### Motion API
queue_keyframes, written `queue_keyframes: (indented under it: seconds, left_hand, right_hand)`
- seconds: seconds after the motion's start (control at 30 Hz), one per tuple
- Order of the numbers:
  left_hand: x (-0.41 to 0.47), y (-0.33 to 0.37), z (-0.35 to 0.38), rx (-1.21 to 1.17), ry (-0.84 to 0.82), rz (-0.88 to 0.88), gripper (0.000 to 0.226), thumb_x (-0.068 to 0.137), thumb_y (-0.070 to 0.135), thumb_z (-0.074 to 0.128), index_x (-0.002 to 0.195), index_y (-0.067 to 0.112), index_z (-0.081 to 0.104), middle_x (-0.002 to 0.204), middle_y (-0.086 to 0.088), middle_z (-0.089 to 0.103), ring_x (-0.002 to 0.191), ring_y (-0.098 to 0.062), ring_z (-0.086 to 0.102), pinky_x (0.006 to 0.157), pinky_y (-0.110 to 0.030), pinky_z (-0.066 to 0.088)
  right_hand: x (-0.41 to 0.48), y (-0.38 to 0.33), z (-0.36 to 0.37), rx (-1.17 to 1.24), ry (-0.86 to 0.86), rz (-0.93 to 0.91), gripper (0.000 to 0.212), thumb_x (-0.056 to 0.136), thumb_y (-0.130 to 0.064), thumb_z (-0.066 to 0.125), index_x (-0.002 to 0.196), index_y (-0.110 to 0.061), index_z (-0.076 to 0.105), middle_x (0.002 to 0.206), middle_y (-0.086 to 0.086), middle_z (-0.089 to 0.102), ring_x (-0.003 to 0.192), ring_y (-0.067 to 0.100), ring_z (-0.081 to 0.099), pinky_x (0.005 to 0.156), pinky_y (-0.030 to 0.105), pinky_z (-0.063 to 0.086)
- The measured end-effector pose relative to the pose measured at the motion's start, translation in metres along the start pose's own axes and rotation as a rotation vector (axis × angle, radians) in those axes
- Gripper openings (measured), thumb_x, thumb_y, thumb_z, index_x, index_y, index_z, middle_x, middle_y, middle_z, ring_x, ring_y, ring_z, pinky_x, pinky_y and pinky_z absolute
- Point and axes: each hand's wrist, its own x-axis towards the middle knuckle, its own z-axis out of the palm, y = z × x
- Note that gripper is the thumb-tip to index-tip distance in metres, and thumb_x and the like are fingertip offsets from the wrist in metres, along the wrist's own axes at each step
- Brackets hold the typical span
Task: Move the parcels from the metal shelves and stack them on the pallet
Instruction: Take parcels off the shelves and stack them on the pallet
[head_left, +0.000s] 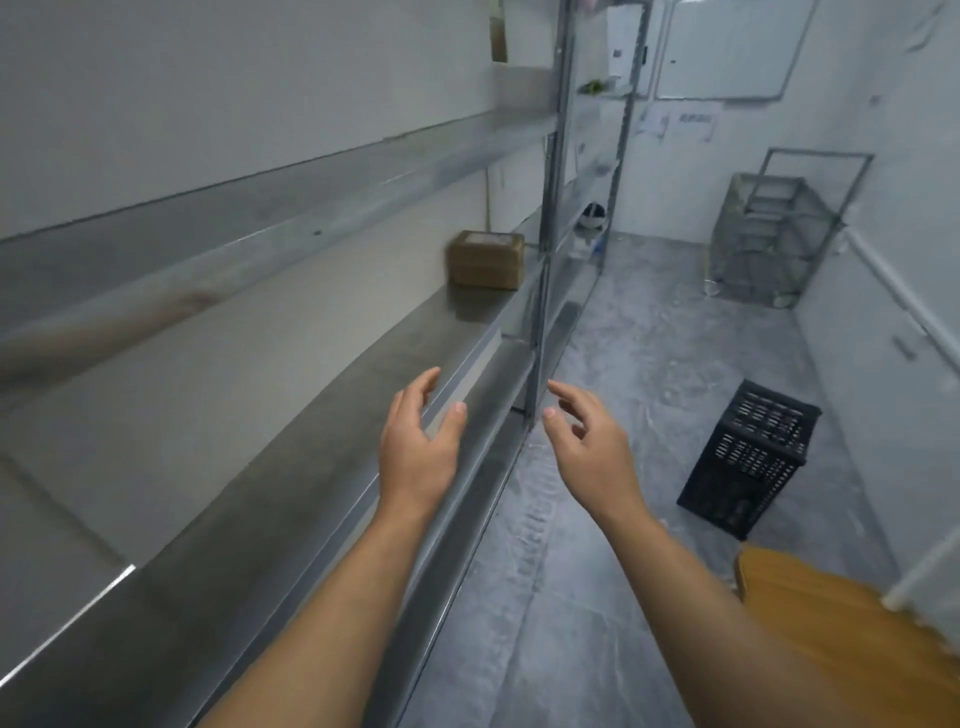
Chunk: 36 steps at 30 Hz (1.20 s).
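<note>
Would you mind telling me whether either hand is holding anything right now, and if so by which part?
Nothing is held. The left hand and right hand are both open and empty, short of the cardboard parcel on the metal shelf.

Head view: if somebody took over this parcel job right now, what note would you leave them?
Left hand and right hand: both open, holding nothing, reaching forward.
One brown parcel sits on the metal shelf ahead, beside the upright post.
Cardboard at lower right may be moved parcels; the pallet is not in view.
Left: fetch that parcel and stack it.
</note>
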Motion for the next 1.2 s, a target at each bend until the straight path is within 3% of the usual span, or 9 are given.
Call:
queue_keyframes:
  seconds: [0.27, 0.53, 0.67, 0.77, 0.97, 1.07, 1.2]
  left_hand:
    - [0.096, -0.025, 0.101, 0.023, -0.090, -0.007, 0.044, 0.095, 0.021, 0.067, 0.137, 0.028, 0.056, 0.132, 0.009, 0.057, 0.121, -0.005, 0.053, 0.105, -0.025, 0.040]
    - [0.213, -0.044, 0.218, 0.035, -0.049, -0.036, 0.043, 0.095, 0.022, 0.067, 0.136, 0.030, 0.057, 0.131, 0.012, 0.055, 0.123, -0.005, 0.052, 0.108, -0.028, 0.041]
    - [0.264, -0.056, 0.262, 0.067, 0.023, -0.067, 0.043, 0.095, 0.020, 0.068, 0.136, 0.027, 0.058, 0.131, 0.006, 0.057, 0.123, -0.010, 0.054, 0.107, -0.029, 0.041]
    - [0.286, -0.070, 0.276, 0.074, 0.054, -0.115, 0.043, 0.094, 0.023, 0.068, 0.135, 0.026, 0.058, 0.132, 0.005, 0.058, 0.123, -0.010, 0.055, 0.110, -0.034, 0.042]
    - [0.358, -0.101, 0.289, 0.110, 0.138, -0.228, 0.055, 0.083, 0.042, 0.060, 0.136, 0.026, 0.058, 0.136, 0.002, 0.060, 0.125, -0.013, 0.055, 0.112, -0.039, 0.042]
    - [0.402, -0.118, 0.297, 0.114, 0.177, -0.261, 0.048, 0.092, 0.031, 0.068, 0.138, 0.023, 0.058, 0.138, 0.000, 0.060, 0.126, -0.013, 0.054, 0.111, -0.034, 0.041]
    - [0.470, -0.147, 0.307, 0.174, 0.209, -0.266, 0.048, 0.094, 0.024, 0.068, 0.140, 0.018, 0.056, 0.141, -0.005, 0.055, 0.130, -0.020, 0.052, 0.111, -0.037, 0.040]
  right_hand:
    - [0.118, 0.060, -0.015, -0.063, 0.032, 0.019, 0.034, 0.102, -0.023, 0.056, 0.136, -0.022, 0.060, 0.129, -0.017, 0.056, 0.122, 0.000, 0.051, 0.108, 0.028, 0.042]
    - [0.278, 0.125, -0.035, -0.134, -0.055, -0.084, 0.034, 0.100, -0.022, 0.059, 0.134, -0.020, 0.061, 0.133, -0.007, 0.060, 0.123, 0.002, 0.052, 0.108, 0.029, 0.044]
    - [0.353, 0.147, -0.041, -0.159, -0.147, -0.107, 0.034, 0.101, -0.023, 0.058, 0.134, -0.019, 0.061, 0.131, -0.008, 0.060, 0.121, 0.001, 0.052, 0.106, 0.022, 0.041]
    - [0.389, 0.163, -0.033, -0.128, -0.182, -0.094, 0.034, 0.101, -0.023, 0.058, 0.134, -0.023, 0.060, 0.129, -0.014, 0.058, 0.119, -0.003, 0.051, 0.103, 0.022, 0.042]
    - [0.457, 0.196, -0.001, -0.061, -0.257, -0.011, 0.034, 0.102, -0.027, 0.056, 0.136, -0.026, 0.058, 0.131, -0.015, 0.057, 0.124, 0.002, 0.051, 0.110, 0.036, 0.044]
    - [0.494, 0.214, 0.019, -0.056, -0.292, 0.030, 0.037, 0.102, -0.032, 0.055, 0.139, -0.028, 0.056, 0.134, -0.014, 0.056, 0.127, 0.006, 0.051, 0.111, 0.041, 0.044]
    - [0.555, 0.233, 0.054, -0.041, -0.303, 0.103, 0.041, 0.102, -0.035, 0.054, 0.143, -0.030, 0.051, 0.141, -0.010, 0.052, 0.129, 0.009, 0.051, 0.111, 0.042, 0.044]
